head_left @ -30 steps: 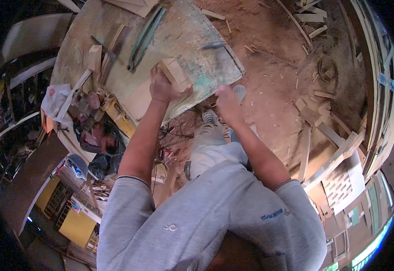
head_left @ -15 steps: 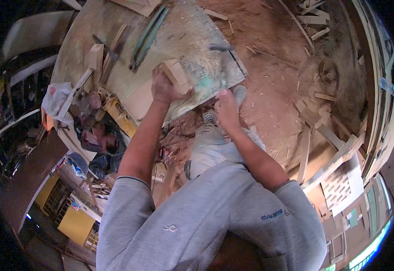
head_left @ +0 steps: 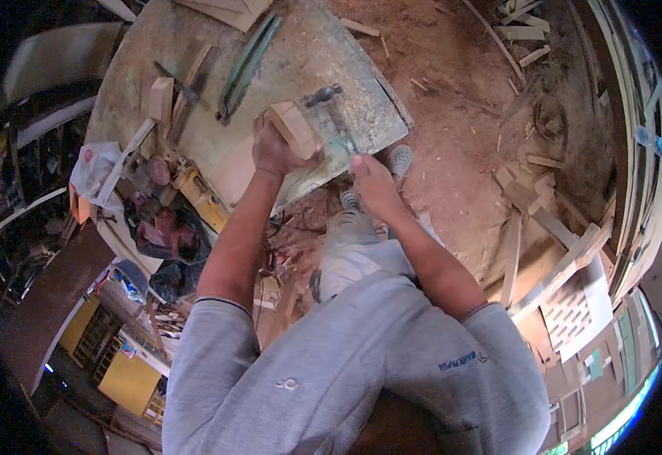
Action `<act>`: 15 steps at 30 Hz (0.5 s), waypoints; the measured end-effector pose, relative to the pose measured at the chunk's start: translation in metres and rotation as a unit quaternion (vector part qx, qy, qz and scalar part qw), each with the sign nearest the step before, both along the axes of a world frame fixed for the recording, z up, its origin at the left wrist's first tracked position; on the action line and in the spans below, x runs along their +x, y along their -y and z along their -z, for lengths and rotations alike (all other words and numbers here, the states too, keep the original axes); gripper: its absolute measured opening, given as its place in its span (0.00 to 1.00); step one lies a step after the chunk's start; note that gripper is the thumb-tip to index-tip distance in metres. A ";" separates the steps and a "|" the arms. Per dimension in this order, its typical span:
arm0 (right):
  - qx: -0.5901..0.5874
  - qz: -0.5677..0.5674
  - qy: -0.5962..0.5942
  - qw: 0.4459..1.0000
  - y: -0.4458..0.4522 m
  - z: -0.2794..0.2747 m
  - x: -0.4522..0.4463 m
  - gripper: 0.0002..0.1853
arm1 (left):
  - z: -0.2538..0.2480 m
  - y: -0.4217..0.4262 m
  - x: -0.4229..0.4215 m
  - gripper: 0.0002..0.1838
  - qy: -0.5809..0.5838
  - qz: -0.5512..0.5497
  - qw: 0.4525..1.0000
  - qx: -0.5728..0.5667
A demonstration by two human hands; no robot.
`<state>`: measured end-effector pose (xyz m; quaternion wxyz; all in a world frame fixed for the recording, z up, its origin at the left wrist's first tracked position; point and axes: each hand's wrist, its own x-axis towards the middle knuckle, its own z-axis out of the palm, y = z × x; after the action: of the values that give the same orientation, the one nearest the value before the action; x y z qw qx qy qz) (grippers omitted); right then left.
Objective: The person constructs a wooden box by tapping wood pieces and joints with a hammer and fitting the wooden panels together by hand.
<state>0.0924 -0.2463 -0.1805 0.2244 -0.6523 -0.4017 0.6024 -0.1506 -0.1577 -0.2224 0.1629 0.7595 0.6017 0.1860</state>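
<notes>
Reddish dirt floor scattered with wood scraps; pale worktable at top; yellow panel lower left; bright daylight glowing lower right.

Hands gripping wooden block, hammer

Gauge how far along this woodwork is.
Seemingly done: the wood block is cut, with straight edges. In hand: the left hand grips it over the table; the right hand holds the hammer, its head apart from the block. Left: perhaps more hammering; how much, I can't tell.
</notes>
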 end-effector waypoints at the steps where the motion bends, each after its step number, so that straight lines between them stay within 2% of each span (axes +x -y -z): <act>1: 0.011 0.049 0.006 0.999 0.001 0.005 -0.002 0.24 | 0.001 -0.001 0.000 0.55 -0.010 -0.004 1.000 0.006; 3: 0.026 0.145 0.019 0.989 0.016 0.024 -0.009 0.24 | 0.002 0.001 0.000 0.55 0.009 -0.021 1.000 0.004; 6: 0.121 -0.011 0.086 0.989 0.022 0.056 -0.018 0.26 | -0.003 -0.001 0.002 0.55 -0.023 0.008 1.000 0.007; 8: 0.061 -0.002 0.018 0.998 0.011 0.031 -0.002 0.27 | -0.004 -0.004 0.001 0.55 -0.045 0.029 0.998 0.014; 11: -0.015 0.134 -0.027 0.991 0.004 0.008 -0.006 0.27 | -0.001 0.001 -0.004 0.55 -0.031 0.013 0.999 0.010; 13: -0.040 0.115 -0.021 0.992 0.010 0.014 -0.011 0.27 | -0.005 0.003 0.000 0.54 -0.003 -0.014 1.000 -0.011; 15: -0.036 -0.057 0.001 0.998 0.009 0.033 -0.013 0.27 | 0.002 -0.002 -0.003 0.55 -0.057 0.019 0.998 0.010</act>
<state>0.0793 -0.2552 -0.2133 0.1656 -0.6365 -0.4166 0.6276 -0.1540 -0.1555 -0.2244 0.1246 0.7820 0.5933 0.1450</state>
